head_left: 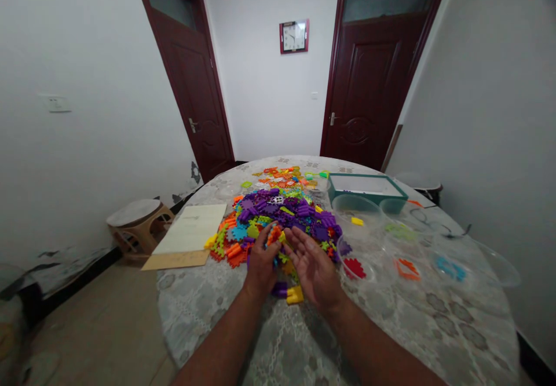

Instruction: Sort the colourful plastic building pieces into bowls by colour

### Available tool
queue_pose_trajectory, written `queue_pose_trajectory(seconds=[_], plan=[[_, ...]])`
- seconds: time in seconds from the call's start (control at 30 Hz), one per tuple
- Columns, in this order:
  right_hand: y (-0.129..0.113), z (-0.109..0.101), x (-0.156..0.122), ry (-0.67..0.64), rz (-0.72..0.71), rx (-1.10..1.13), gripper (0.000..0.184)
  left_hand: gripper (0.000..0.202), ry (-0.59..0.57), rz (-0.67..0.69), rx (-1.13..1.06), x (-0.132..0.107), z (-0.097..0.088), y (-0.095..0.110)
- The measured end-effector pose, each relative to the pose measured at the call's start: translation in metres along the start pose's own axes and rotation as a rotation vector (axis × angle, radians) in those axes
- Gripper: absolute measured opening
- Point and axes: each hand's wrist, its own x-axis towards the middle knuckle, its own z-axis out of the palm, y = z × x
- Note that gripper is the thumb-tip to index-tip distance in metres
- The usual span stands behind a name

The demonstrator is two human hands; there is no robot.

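My left hand (262,261) is closed, with an orange plastic building piece (274,235) between thumb and fingers. A small yellow bit (282,236) shows at that piece's right side; whether the two are joined I cannot tell. My right hand (316,265) is turned palm inward with its fingers stretched out, close to the yellow bit. Both hands are over the near edge of a heap of colourful plastic building pieces (299,215), many of them purple. Between my wrists, a yellow piece (295,295) and a purple piece (280,289) lie on the tablecloth.
Clear plastic bowls on the right hold a red piece (355,268), an orange triangular piece (407,269) and blue pieces (450,268). Behind them stands a green-rimmed box (367,185). Paper (191,228) lies to the left. A stool (139,224) stands beside the round table (208,328).
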Motion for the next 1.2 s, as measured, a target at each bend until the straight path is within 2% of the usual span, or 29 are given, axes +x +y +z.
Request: queue_pose_trajectory(seconds=[0.1, 0.2, 0.37, 0.47, 0.53, 0.67, 0.8, 0.93, 1.1, 1.2], plan=[[-0.01, 0.003, 0.0, -0.039, 0.003, 0.014, 0.042, 0.034, 0.031, -0.069, -0.136, 0.003, 0.006, -0.004], [-0.015, 0.0, 0.001, -0.034, -0.043, 0.008, 0.039, 0.04, 0.075, -0.172, -0.303, 0.009, 0.012, -0.006], [-0.014, -0.013, 0.01, 0.159, -0.159, -0.1, 0.026, 0.051, 0.023, -0.301, -0.44, 0.022, 0.015, -0.001], [-0.014, -0.02, 0.015, 0.281, -0.205, -0.29, 0.03, 0.062, -0.053, -0.337, -0.485, 0.026, 0.012, -0.004], [-0.015, -0.022, 0.015, 0.305, -0.229, -0.478, 0.032, 0.066, -0.112, -0.35, -0.496, 0.025, 0.009, -0.009], [-0.017, -0.019, 0.009, 0.249, -0.25, -0.799, 0.042, 0.074, -0.194, -0.366, -0.441, 0.022, 0.005, -0.018], [-0.017, -0.015, 0.006, 0.21, -0.255, -0.973, 0.052, 0.081, -0.301, -0.361, -0.392, 0.023, 0.005, -0.021], [-0.016, -0.017, 0.01, 0.229, -0.246, -0.936, 0.044, 0.077, -0.328, -0.343, -0.391, 0.026, 0.007, -0.024], [-0.013, -0.021, 0.013, 0.282, -0.276, -0.86, 0.038, 0.075, -0.313, -0.394, -0.418, 0.026, 0.011, -0.023], [-0.011, -0.022, 0.014, 0.249, -0.273, -0.842, 0.041, 0.079, -0.294, -0.413, -0.428, 0.027, 0.012, -0.021]])
